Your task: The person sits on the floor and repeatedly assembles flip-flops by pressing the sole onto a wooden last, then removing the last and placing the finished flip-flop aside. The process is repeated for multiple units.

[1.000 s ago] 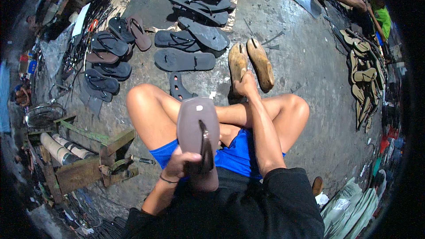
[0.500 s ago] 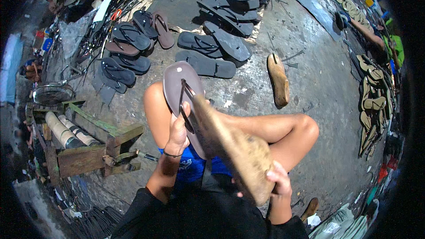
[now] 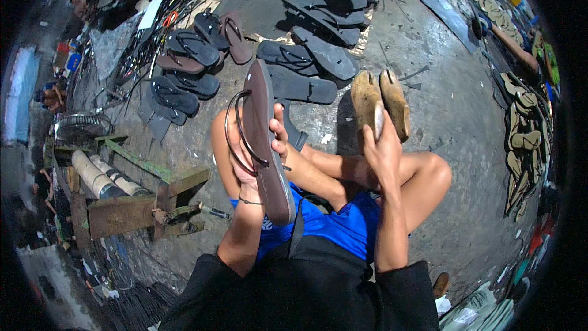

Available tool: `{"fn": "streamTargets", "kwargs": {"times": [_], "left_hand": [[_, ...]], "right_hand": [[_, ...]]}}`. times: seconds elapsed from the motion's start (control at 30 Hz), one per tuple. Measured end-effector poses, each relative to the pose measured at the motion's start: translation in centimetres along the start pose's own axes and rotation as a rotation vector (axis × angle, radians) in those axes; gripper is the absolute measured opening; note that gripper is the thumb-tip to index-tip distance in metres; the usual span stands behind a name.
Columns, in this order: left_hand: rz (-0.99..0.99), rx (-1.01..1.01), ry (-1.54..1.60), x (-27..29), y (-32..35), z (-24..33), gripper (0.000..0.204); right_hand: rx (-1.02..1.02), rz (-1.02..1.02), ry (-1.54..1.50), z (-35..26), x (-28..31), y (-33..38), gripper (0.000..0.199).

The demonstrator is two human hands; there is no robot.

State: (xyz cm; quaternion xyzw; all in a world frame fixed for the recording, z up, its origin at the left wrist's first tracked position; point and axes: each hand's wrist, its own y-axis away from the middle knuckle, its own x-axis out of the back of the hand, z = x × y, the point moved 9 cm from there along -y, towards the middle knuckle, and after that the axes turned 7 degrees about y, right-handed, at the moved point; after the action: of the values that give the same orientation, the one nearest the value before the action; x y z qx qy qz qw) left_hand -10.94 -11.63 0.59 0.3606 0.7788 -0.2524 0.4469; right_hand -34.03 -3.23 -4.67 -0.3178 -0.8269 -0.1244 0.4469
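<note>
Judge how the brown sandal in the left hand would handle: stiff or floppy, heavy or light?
The brown sandal looks thin and flat, so it probably flexes. The left hand holds it upright alone, so it is likely light. Its thin looped strap seems floppy.

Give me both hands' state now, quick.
Left hand: closed on brown flip-flop, held on edge.
Right hand: gripping wooden shoe last at its lower end.

A seated person's knees flank a raised flip-flop (image 3: 267, 141), held edge-on in the left hand (image 3: 257, 153). To its right, the right hand (image 3: 383, 144) grips two wooden lasts (image 3: 380, 104). Beyond the flip-flop, rows of sandals (image 3: 245, 55) lie on the concrete floor (image 3: 447, 98); to its left stands a wooden bench jig (image 3: 141, 208).
</note>
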Motion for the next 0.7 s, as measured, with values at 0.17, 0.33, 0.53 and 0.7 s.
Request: {"fn": "streamTargets", "kwargs": {"times": [0.17, 0.33, 0.53, 0.7], "left_hand": [[0.083, -0.145, -0.384, 2.0, -0.2, 1.2, 0.08], [0.398, -0.349, -1.141, 5.4, 0.2, 2.1, 0.059], [0.484, -0.299, -1.163, 8.1, 0.5, 2.2, 0.044], [0.48, -0.284, -1.101, 8.4, 0.5, 1.9, 0.029]], "right_hand": [[0.117, 0.118, 0.259, -0.8, -2.3, -0.8, 0.047], [0.176, -0.34, -0.62, -9.6, 0.7, 3.6, 0.023], [0.221, -0.292, -0.365, -9.4, -0.1, 4.6, 0.021], [0.112, -0.336, -0.428, -8.9, -0.7, 4.8, 0.021]]}}
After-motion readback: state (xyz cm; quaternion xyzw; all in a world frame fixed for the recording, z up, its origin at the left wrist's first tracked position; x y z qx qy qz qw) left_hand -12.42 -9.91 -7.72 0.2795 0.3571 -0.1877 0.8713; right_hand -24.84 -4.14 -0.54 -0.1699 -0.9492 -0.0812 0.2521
